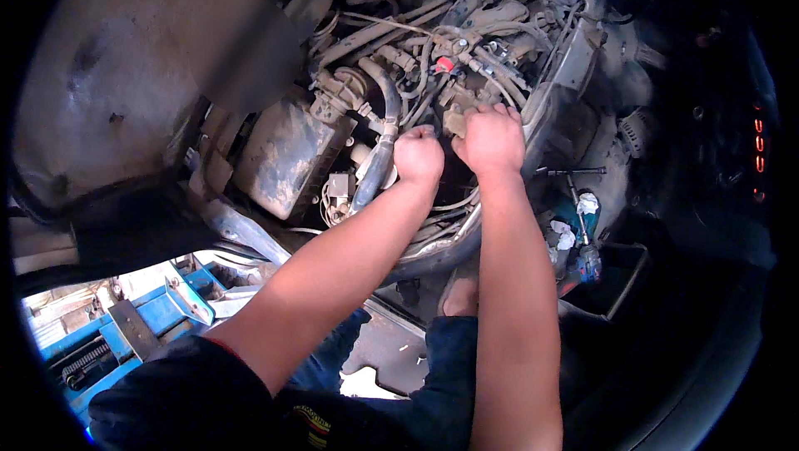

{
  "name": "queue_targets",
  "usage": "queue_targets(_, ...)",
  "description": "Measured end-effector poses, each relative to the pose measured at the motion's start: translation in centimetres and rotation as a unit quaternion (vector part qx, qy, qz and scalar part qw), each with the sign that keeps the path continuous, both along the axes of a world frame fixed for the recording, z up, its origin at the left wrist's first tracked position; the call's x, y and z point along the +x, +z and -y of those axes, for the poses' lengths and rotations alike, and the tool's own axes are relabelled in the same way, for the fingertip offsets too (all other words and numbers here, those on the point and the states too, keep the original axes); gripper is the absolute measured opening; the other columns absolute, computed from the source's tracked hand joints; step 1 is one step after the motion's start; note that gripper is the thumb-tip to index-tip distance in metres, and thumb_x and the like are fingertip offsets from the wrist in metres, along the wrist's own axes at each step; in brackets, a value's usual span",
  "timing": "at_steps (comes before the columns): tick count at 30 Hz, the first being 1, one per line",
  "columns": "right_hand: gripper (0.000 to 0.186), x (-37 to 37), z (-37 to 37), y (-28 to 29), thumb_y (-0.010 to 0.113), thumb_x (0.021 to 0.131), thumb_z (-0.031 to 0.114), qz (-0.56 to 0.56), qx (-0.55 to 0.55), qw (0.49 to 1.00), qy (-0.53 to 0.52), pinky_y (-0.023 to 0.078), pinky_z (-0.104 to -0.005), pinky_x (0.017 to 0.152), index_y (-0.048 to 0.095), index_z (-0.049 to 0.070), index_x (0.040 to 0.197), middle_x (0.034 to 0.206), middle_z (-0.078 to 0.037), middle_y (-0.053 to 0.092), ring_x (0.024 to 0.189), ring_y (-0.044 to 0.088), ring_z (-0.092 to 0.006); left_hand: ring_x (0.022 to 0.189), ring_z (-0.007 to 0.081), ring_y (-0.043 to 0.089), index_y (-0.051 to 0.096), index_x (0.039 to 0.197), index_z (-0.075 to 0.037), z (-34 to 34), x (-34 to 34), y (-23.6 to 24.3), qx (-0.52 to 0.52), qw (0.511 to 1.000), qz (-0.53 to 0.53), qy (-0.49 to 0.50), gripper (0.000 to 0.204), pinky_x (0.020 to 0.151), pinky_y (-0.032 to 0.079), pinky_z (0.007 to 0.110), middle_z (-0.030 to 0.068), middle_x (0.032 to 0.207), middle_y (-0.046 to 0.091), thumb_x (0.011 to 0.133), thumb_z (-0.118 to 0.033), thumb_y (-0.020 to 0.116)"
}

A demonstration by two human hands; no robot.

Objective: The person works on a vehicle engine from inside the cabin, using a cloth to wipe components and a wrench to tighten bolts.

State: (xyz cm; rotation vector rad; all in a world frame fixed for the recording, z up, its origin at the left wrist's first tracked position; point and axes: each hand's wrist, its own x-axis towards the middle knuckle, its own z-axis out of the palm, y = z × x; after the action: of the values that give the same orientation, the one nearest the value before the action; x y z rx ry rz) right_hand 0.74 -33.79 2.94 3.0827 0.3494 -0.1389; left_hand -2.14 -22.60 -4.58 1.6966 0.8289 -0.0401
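Both my arms reach into a dusty engine bay seen from above. My left hand (419, 157) is closed in a fist beside a thick grey hose (381, 160); what its fingers hold, if anything, is hidden. Just to the right, my right hand (493, 139) is curled over the engine parts, its fingers out of sight on the far side. A tan, dirt-covered block-like part (454, 121) shows at its thumb side, touching or very close to it. Beyond the hands sits a small red cap (444, 64) among hoses and cables.
A dusty box-shaped housing (283, 156) lies left of the hoses. To the right, a ratchet with a long extension (576, 201) and crumpled white wipes (588, 204) rest near a dark tray (626, 280). Blue metal equipment (162, 314) stands at lower left.
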Motion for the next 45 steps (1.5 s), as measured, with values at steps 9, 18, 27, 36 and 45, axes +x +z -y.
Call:
queue_targets(9, 0.033, 0.1, -0.2, 0.2, 0.079, 0.068, 0.035, -0.003, -0.002, 1.0, -0.004, 0.046, -0.0379, 0.096, 0.072, 0.014, 0.092, 0.101, -0.003, 0.068, 0.102, 0.062, -0.0216, 0.098, 0.0217, 0.061, 0.066, 0.121, -0.011, -1.7, 4.9, 0.0, -0.375, 0.926, -0.039, -0.033, 0.034, 0.085, 0.046, 0.041, 0.0084, 0.109, 0.068, 0.1, -0.033, 0.051)
queue_targets(18, 0.032, 0.0, 0.0, -0.1, 0.079, 0.067, 0.033, 0.014, 0.006, 1.0, 0.004, 0.048, -0.0389, 0.093, 0.071, 0.013, 0.091, 0.099, -0.004, 0.067, 0.099, 0.063, -0.0235, 0.104, 0.0227, 0.058, 0.064, 0.122, -0.011, -1.6, 2.5, -0.2, -0.443, 0.896, 0.012, 0.022, 0.034, 0.095, 0.041, 0.04, 0.007, 0.112, 0.066, 0.102, -0.033, 0.046)
queue_targets(27, 0.03, 0.1, -0.1, -0.3, 0.078, 0.068, 0.03, 0.022, 0.03, 0.999, 0.014, 0.048, -0.0399, 0.093, 0.071, 0.012, 0.091, 0.097, -0.006, 0.068, 0.098, 0.063, -0.0257, 0.092, 0.0161, 0.059, 0.07, 0.106, 0.0, -1.0, 3.1, -0.6, -0.413, 0.91, 0.037, -0.007, 0.03, 0.091, 0.043, 0.031, 0.0066, 0.101, 0.07, 0.101, -0.027, 0.058)
queue_targets(36, 0.035, 0.0, 0.0, 0.0, 0.081, 0.067, 0.033, 0.021, 0.036, 0.999, 0.014, 0.047, -0.0398, 0.093, 0.071, 0.011, 0.092, 0.098, -0.006, 0.068, 0.098, 0.063, -0.0263, 0.088, 0.0157, 0.059, 0.07, 0.103, -0.001, -1.0, 2.6, -1.0, -0.413, 0.91, -0.018, 0.012, 0.033, 0.079, 0.047, 0.033, 0.0067, 0.097, 0.068, 0.1, -0.031, 0.058)
queue_targets(45, 0.038, 0.2, -0.1, -0.4, 0.084, 0.065, 0.037, 0.043, 0.036, 0.998, 0.02, 0.049, -0.0402, 0.09, 0.072, 0.011, 0.091, 0.095, -0.006, 0.068, 0.094, 0.064, -0.0266, 0.102, 0.0208, 0.061, 0.062, 0.117, -0.007, -0.9, 2.5, -1.0, -0.449, 0.893, -0.02, -0.025, 0.031, 0.089, 0.047, 0.037, 0.0072, 0.114, 0.066, 0.103, -0.03, 0.047)
